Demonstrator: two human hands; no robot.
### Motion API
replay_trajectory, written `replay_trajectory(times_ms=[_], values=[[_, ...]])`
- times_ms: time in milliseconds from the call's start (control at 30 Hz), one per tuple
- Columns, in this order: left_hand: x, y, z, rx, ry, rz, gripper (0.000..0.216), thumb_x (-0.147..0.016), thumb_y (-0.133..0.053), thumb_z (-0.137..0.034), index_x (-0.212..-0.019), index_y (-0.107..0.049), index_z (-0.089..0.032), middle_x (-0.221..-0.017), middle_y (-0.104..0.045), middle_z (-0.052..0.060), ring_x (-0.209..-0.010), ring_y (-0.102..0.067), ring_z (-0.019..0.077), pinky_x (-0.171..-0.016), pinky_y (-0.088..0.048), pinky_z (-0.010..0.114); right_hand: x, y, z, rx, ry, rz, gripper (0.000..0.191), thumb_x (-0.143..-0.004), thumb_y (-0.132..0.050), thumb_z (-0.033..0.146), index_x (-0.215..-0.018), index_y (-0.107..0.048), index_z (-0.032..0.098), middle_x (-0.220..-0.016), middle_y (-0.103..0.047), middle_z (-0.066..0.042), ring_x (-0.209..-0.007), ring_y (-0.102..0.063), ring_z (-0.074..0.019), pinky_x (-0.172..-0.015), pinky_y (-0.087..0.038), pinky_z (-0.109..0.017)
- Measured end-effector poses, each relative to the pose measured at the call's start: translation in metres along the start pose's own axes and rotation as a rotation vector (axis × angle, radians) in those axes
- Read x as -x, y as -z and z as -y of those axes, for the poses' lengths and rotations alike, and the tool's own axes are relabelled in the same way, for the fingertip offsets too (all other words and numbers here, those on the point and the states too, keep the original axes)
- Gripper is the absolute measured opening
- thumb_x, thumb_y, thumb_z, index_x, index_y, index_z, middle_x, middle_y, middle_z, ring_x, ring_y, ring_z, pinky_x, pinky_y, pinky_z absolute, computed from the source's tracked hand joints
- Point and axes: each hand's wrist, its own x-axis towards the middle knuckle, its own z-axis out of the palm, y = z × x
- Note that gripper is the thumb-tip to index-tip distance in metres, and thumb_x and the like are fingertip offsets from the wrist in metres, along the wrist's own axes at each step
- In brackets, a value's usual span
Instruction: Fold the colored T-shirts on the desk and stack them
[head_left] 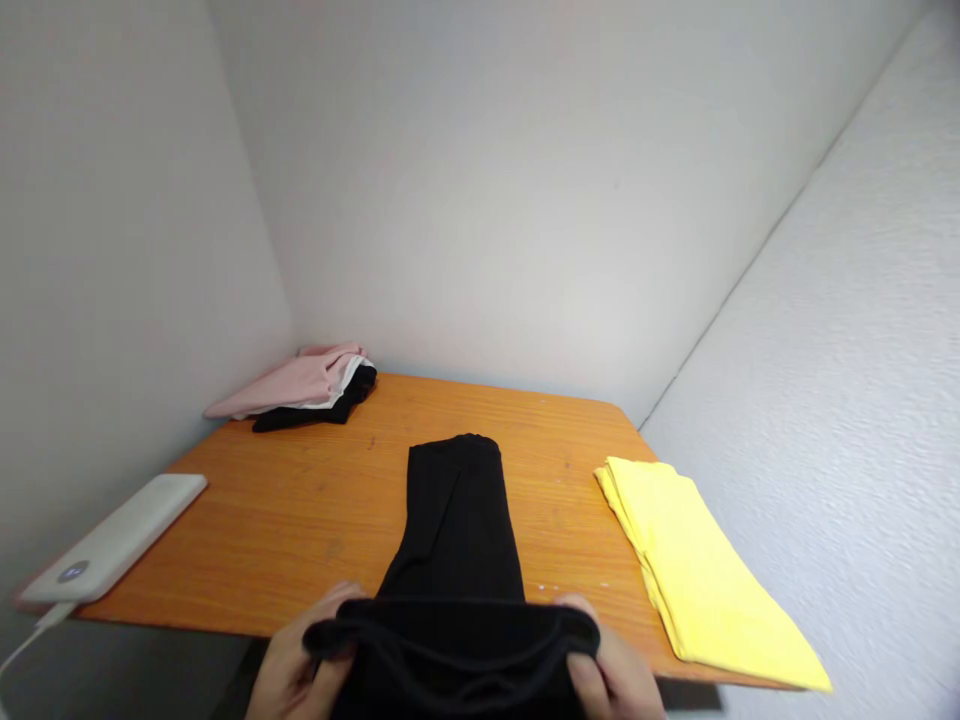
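Observation:
A black garment [457,530] lies lengthwise on the orange wooden table [300,510], its far end towards the wall and its near end hanging over the front edge. My left hand [300,665] grips the near hem at its left corner, fingers closed on the cloth. At the right corner of that hem, my right hand [611,670] is closed on the cloth too. The hem is stretched between both hands.
A folded yellow garment [697,570] lies at the table's right edge. A pile of pink, white and black clothes [307,385] sits in the far left corner. A white power bank [112,540] with a cable lies at the left edge. Walls close in on three sides.

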Motion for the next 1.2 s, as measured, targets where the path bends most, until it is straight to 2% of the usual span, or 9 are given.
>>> replay_trajectory(times_ms=[133, 267, 367, 533, 733, 867, 967, 1067, 1200], values=[[-0.087, -0.017, -0.013, -0.132, 0.016, -0.073, 0.045, -0.092, -0.044, -0.052, -0.068, -0.062, -0.019, -0.067, -0.064, 0.002, -0.063, -0.062, 0.0199, -0.058, -0.051, 0.029, -0.084, 0.0, 0.008, 0.039, -0.22, -0.172, 0.038, -0.101, -0.035, 0.044, -0.091, -0.063, 0.021, -0.08, -0.066, -0.005, -0.076, -0.063, -0.0202, -0.068, -0.049, -0.029], [-0.151, -0.037, 0.009, -0.419, -0.014, -0.001, 0.047, -0.094, -0.039, -0.051, -0.104, -0.063, -0.012, -0.109, -0.068, 0.015, -0.107, -0.063, 0.0291, -0.094, -0.048, 0.04, -0.142, -0.009, -0.028, 0.393, -0.345, -0.128, 0.039, -0.098, -0.039, 0.048, -0.097, -0.061, 0.016, -0.083, -0.065, -0.01, -0.078, -0.062, -0.0241, -0.071, -0.044, -0.034], [-0.145, -0.047, 0.035, -0.703, 0.042, 0.059, 0.058, -0.093, -0.036, -0.053, -0.119, -0.057, -0.005, -0.125, -0.06, 0.024, -0.121, -0.055, 0.034, -0.104, -0.039, 0.045, -0.124, -0.026, -0.051, 0.618, -0.383, -0.093, 0.039, -0.098, -0.04, 0.049, -0.089, -0.061, 0.017, -0.084, -0.066, -0.013, -0.078, -0.062, -0.0251, -0.07, -0.044, -0.035], [-0.117, -0.063, 0.06, -0.861, 0.231, 0.191, 0.066, -0.094, -0.025, -0.056, -0.106, -0.062, -0.003, -0.105, -0.066, 0.026, -0.103, -0.063, 0.0365, -0.092, -0.046, 0.045, -0.072, -0.064, -0.059, 0.806, -0.456, -0.041, 0.042, -0.093, -0.047, 0.054, -0.079, -0.061, 0.017, -0.079, -0.064, -0.016, -0.079, -0.061, -0.0313, -0.072, -0.048, -0.043], [-0.129, -0.074, 0.067, -0.718, 0.286, 0.305, 0.059, -0.083, -0.041, -0.062, -0.095, -0.063, -0.009, -0.103, -0.067, 0.025, -0.104, -0.063, 0.0394, -0.093, -0.047, 0.049, -0.074, -0.062, -0.047, 0.611, -0.509, 0.03, 0.02, -0.089, -0.056, 0.035, -0.088, -0.062, 0.016, -0.088, -0.065, -0.014, -0.088, -0.062, -0.0307, -0.081, -0.049, -0.042], [-0.125, -0.086, 0.056, -0.182, 0.326, 0.336, 0.051, -0.08, -0.051, -0.057, -0.109, -0.057, -0.016, -0.113, -0.068, 0.017, -0.109, -0.064, 0.0328, -0.094, -0.051, 0.046, -0.069, -0.041, -0.053, 0.211, -0.541, 0.004, 0.013, -0.086, -0.054, 0.032, -0.08, -0.053, 0.02, -0.076, -0.059, -0.003, -0.072, -0.057, -0.0192, -0.066, -0.045, -0.03], [-0.124, -0.107, 0.027, 0.071, 0.335, 0.336, 0.045, -0.08, -0.055, -0.053, -0.11, -0.05, -0.02, -0.108, -0.069, 0.012, -0.103, -0.067, 0.0289, -0.086, -0.056, 0.041, -0.068, -0.012, -0.059, -0.118, -0.498, -0.072, 0.017, -0.081, -0.057, 0.031, -0.077, -0.042, 0.022, -0.072, -0.048, 0.004, -0.067, -0.049, -0.0132, -0.061, -0.041, -0.024], [-0.136, -0.14, -0.022, 0.12, 0.269, 0.361, 0.046, -0.078, -0.06, -0.048, -0.109, -0.04, -0.021, -0.109, -0.064, 0.011, -0.101, -0.066, 0.0273, -0.083, -0.057, 0.04, -0.075, 0.042, -0.058, -0.301, -0.442, -0.164, 0.022, -0.078, -0.06, 0.03, -0.079, -0.04, 0.023, -0.075, -0.044, 0.005, -0.07, -0.048, -0.0119, -0.065, -0.042, -0.023], [-0.157, -0.199, -0.1, 0.354, 0.096, 0.405, 0.048, -0.08, -0.06, -0.038, -0.111, -0.026, -0.023, -0.114, -0.058, 0.01, -0.1, -0.065, 0.0223, -0.085, -0.055, 0.038, -0.075, 0.141, -0.045, -0.255, -0.408, -0.373, 0.029, -0.078, -0.068, 0.033, -0.084, -0.042, 0.023, -0.085, -0.053, 0.003, -0.082, -0.055, -0.0136, -0.075, -0.046, -0.025]])
